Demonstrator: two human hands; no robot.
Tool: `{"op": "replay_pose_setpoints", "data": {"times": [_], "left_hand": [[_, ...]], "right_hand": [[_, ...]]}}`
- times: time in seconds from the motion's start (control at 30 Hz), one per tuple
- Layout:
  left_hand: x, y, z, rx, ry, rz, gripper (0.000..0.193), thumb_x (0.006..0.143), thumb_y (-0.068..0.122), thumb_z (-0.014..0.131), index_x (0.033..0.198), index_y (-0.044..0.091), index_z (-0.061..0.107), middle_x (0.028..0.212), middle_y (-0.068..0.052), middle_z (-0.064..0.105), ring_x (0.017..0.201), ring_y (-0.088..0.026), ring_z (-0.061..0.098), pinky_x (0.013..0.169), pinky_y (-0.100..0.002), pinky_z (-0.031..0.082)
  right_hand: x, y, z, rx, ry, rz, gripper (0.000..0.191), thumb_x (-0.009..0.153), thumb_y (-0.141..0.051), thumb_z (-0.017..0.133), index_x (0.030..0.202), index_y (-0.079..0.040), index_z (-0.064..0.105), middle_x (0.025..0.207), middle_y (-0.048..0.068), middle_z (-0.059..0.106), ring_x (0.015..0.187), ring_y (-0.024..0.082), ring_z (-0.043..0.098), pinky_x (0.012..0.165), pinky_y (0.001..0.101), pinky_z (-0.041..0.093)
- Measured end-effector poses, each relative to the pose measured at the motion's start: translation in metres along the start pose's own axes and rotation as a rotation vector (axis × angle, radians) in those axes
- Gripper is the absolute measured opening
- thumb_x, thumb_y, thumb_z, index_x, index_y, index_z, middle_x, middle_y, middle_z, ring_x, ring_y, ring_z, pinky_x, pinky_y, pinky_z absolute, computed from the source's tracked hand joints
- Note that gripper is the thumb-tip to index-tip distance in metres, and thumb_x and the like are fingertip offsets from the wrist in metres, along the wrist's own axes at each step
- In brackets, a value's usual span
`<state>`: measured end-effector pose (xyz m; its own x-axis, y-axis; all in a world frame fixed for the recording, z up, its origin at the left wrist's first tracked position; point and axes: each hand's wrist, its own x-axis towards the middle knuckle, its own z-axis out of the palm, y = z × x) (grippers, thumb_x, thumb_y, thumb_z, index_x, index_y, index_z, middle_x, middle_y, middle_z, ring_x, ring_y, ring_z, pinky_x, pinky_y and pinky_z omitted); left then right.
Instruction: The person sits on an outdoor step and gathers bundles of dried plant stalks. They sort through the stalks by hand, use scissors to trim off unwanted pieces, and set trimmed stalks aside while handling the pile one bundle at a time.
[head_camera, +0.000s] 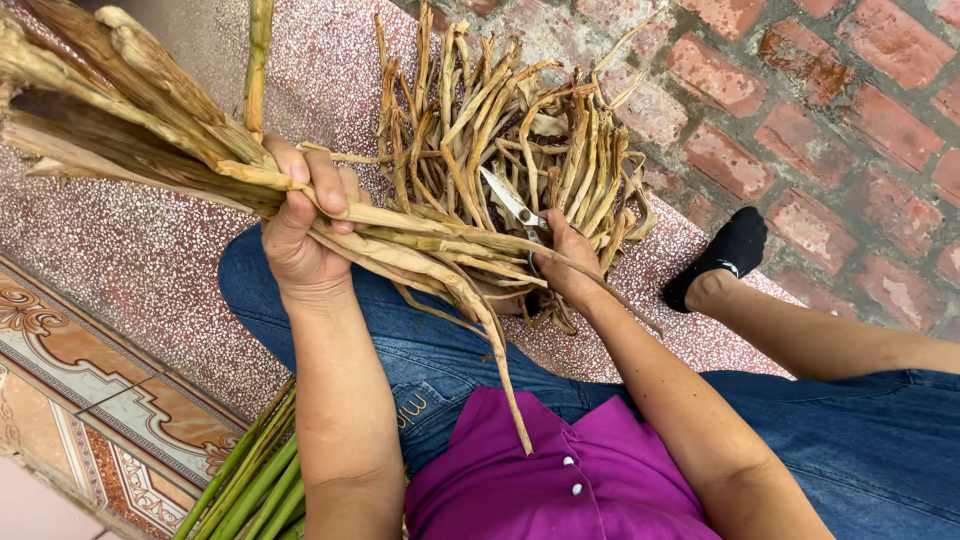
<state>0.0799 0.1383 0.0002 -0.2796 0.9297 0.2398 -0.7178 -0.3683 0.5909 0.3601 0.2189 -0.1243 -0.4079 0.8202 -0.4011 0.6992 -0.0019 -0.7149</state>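
Dried stalks (180, 120) gripped in left hand (300, 225); right hand (565, 260) just beside, clutching scissors (512, 202).

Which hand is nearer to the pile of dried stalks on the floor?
Right. The right hand, holding scissors, reaches into the pile of dried stalks; the left hand grips a separate bundle beside it.

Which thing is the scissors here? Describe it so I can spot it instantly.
Start at the heap of dried stalks on the speckled floor. At its lower edge, the right hand holds the scissors, the only shiny metal blades among tan stalks.
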Motion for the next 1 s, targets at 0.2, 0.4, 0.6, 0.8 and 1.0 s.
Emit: {"op": "replay_pose_setpoints", "data": {"times": [0.2,0.4,0.6,0.8,1.0], "left_hand": [[-0.005,0.020,-0.013,0.135,0.156,-0.032,0.025,0.105,0.018,0.076,0.112,0.009,0.053,0.091,-0.008,0.065,0.071,-0.013,0.058,0.065,-0.026,0.052],[-0.006,0.034,-0.031,0.074,0.190,-0.049,0.021,0.109,0.018,0.072,0.116,0.008,0.054,0.095,-0.010,0.066,0.073,-0.013,0.059,0.068,-0.028,0.053],[-0.007,0.033,-0.034,0.049,0.201,-0.070,0.022,0.109,0.018,0.072,0.117,0.009,0.054,0.096,-0.010,0.066,0.073,-0.014,0.060,0.068,-0.028,0.053],[-0.006,0.031,-0.029,0.018,0.145,-0.071,0.023,0.108,0.018,0.072,0.115,0.009,0.053,0.094,-0.009,0.066,0.070,-0.012,0.059,0.065,-0.026,0.052],[-0.008,0.031,-0.029,0.012,0.129,-0.065,0.023,0.108,0.019,0.072,0.115,0.009,0.052,0.093,-0.009,0.065,0.070,-0.012,0.058,0.065,-0.026,0.052]], "right_hand": [[-0.007,0.001,-0.039,0.972,-0.048,0.155,0.044,0.098,-0.015,0.069,0.141,-0.014,0.062,0.099,0.008,0.074,0.069,0.008,0.070,0.052,0.0223,0.050],[-0.072,0.015,-0.072,0.730,-0.382,0.257,0.057,0.088,-0.034,0.072,0.141,-0.017,0.061,0.073,-0.004,0.058,0.051,0.005,0.044,0.042,0.0194,0.030],[-0.112,0.025,-0.060,0.871,-0.652,0.376,0.062,0.092,-0.046,0.067,0.137,-0.003,0.063,0.069,-0.002,0.056,0.057,0.007,0.050,0.049,0.0223,0.038],[-0.099,0.024,-0.048,0.830,-0.634,0.331,0.059,0.094,-0.049,0.059,0.132,-0.004,0.067,0.064,-0.003,0.053,0.052,0.007,0.047,0.045,0.0217,0.033],[-0.094,0.023,-0.038,0.913,-0.614,0.352,0.048,0.096,-0.035,0.065,0.128,0.001,0.067,0.052,-0.002,0.045,0.038,0.007,0.039,0.036,0.0226,0.030]]}}
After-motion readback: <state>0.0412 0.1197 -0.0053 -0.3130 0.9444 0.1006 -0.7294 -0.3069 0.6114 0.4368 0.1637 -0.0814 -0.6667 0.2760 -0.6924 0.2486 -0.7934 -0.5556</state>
